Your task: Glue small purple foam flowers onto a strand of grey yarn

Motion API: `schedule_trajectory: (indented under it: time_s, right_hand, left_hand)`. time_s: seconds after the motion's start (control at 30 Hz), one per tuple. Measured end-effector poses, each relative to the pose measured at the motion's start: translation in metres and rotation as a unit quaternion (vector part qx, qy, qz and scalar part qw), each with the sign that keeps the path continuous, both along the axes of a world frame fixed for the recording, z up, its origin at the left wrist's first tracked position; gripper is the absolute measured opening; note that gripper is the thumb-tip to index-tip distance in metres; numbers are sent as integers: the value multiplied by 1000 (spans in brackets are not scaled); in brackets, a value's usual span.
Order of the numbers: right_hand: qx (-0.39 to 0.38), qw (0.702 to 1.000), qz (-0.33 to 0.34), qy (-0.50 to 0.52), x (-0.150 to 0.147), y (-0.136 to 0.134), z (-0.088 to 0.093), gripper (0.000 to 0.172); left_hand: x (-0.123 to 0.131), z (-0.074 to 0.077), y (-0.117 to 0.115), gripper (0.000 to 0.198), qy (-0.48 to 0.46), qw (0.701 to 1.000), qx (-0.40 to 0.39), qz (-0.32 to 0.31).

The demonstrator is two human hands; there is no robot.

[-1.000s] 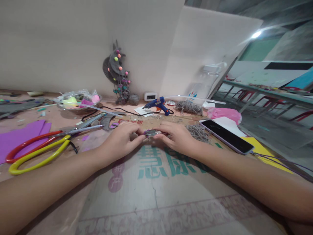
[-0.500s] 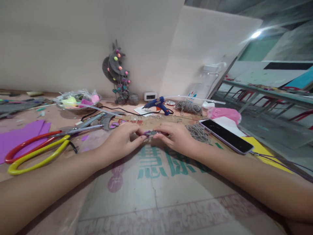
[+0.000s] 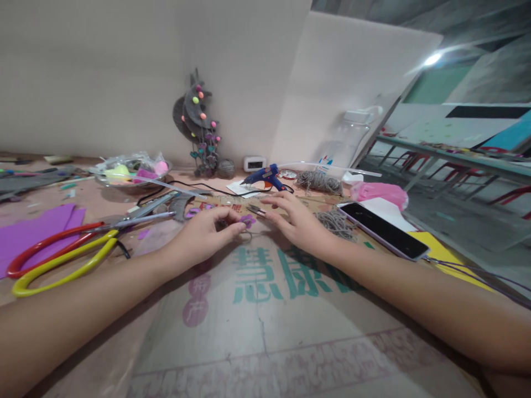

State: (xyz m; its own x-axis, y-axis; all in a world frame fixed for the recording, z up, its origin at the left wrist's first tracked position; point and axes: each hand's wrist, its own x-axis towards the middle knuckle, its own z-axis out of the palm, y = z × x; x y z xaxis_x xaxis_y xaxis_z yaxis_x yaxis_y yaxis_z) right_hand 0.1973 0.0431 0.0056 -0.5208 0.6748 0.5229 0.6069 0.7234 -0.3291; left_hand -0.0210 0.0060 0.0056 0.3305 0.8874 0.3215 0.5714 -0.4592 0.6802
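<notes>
My left hand (image 3: 205,235) rests on the cardboard sheet (image 3: 265,309) with its fingers pinched on a small purple felt flower (image 3: 248,220). My right hand (image 3: 295,221) lies just right of it, fingers stretched out flat toward a small dark clip-like piece (image 3: 256,210) on the cardboard. The right hand's fingertips are close to that piece; I cannot tell whether they touch it. Both forearms reach in from the lower corners.
Large red-and-yellow scissors (image 3: 62,257) lie at the left beside purple felt sheets (image 3: 29,232). A blue glue gun (image 3: 267,177), grey yarn (image 3: 319,181), a phone (image 3: 384,229), a pink bag (image 3: 379,193) and a grey felt ornament (image 3: 199,127) against the wall stand beyond the hands.
The hands have parted: my right hand let go of the small piece and stretched forward with open fingers, while my left hand keeps the purple flower.
</notes>
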Motion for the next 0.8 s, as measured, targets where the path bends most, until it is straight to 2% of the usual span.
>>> schedule_trajectory:
  time_s: [0.17,0.33,0.4,0.43,0.5,0.57,0.67,0.8]
  right_hand:
    - [-88,996,14,23,-14,-23,15,20]
    - [-168,983,12,73,-19,-30,12,19]
    - [-186,979,10,82,-19,-30,11,23]
    - [-191,978,8,84,-19,-30,10,24]
    - [-196,977,6,86,-19,-30,10,26]
    - [-196,977,8,86,-19,-30,10,26]
    - [-202,975,10,88,-20,-30,10,26]
    - [-223,972,13,75,-19,-28,7,26]
  left_hand:
    - [1,-3,0,22,16,999,17,-27]
    - [1,-3,-3,22,33,998,37,-50]
    - [2,-4,-4,20,-3,998,19,-66]
    - [2,-4,-4,26,-33,996,1,-81]
    - [3,-6,-6,51,-84,989,-41,-114]
    - [5,-7,-6,66,-98,983,-73,-134]
    - [6,-6,-7,55,-74,988,-63,-122]
    - [4,-2,-6,38,-24,998,37,-48]
